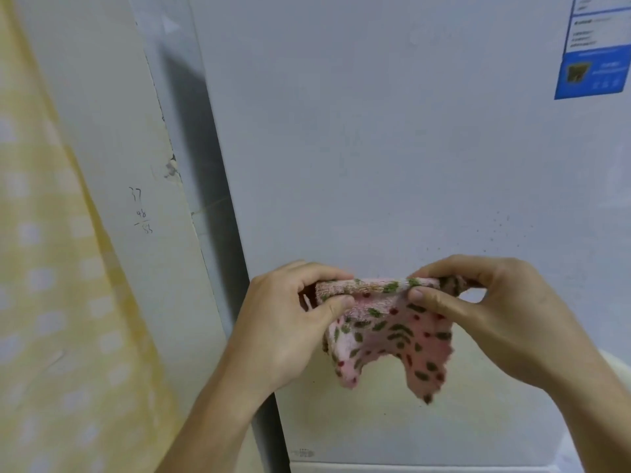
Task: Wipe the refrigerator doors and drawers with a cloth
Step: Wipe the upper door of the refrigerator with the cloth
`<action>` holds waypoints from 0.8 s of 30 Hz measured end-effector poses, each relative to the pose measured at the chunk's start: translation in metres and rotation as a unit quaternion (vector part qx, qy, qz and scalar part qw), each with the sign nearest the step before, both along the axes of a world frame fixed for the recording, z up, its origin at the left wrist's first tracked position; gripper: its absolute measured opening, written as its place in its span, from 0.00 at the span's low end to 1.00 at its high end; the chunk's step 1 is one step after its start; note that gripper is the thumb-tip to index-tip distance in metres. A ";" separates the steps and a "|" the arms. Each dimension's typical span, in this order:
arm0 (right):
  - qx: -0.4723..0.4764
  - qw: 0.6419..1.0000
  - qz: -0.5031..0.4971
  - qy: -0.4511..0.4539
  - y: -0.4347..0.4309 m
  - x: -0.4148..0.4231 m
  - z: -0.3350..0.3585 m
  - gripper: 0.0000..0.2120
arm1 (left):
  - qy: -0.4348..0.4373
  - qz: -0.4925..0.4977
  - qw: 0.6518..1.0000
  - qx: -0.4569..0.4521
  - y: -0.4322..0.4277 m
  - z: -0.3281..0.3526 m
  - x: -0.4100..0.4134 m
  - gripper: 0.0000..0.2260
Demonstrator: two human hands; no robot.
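Left grip (293, 322) and right grip (495, 308) each pressed thumb to fingers in front of the refrigerator door (375, 148). Between them hung the cloth (389, 336), its folded top edge pinched at nine and three o'clock. It looked like soft, light terry, likely best bunched at that fold. Dark specks (502, 230) dotted the door at one o'clock.

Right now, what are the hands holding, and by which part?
Both the left hand and right hand pinch the pink patterned cloth along its folded top edge.
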State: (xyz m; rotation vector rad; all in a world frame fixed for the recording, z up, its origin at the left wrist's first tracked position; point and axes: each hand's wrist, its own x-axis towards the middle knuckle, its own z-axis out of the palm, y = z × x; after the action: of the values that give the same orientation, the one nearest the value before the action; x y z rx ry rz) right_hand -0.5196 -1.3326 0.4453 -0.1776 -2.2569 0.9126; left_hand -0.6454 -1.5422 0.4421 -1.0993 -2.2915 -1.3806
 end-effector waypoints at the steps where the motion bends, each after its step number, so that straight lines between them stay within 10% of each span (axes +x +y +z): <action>1: 0.030 0.999 -0.015 -0.006 -0.001 -0.003 -0.002 0.11 | 0.004 0.011 1.000 -0.012 -0.001 0.000 -0.003 0.07; 7: 0.147 0.969 -0.177 0.090 -0.018 -0.029 -0.008 0.09 | 0.010 0.025 1.000 0.003 -0.004 -0.002 -0.023 0.06; 14: -0.061 0.960 -0.074 0.264 -0.075 -0.084 -0.053 0.16 | 0.126 0.107 0.978 0.130 0.015 -0.014 -0.044 0.04; 24: 0.292 0.904 -0.215 0.226 -0.072 -0.177 -0.138 0.30 | 0.280 0.150 0.938 0.137 0.005 -0.041 -0.089 0.04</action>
State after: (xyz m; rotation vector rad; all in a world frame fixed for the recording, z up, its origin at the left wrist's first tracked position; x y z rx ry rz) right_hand -0.6962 -1.4046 0.3070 -0.1603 -1.8423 0.0134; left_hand -0.7349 -1.5374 0.4009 -0.8651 -1.7099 -1.0520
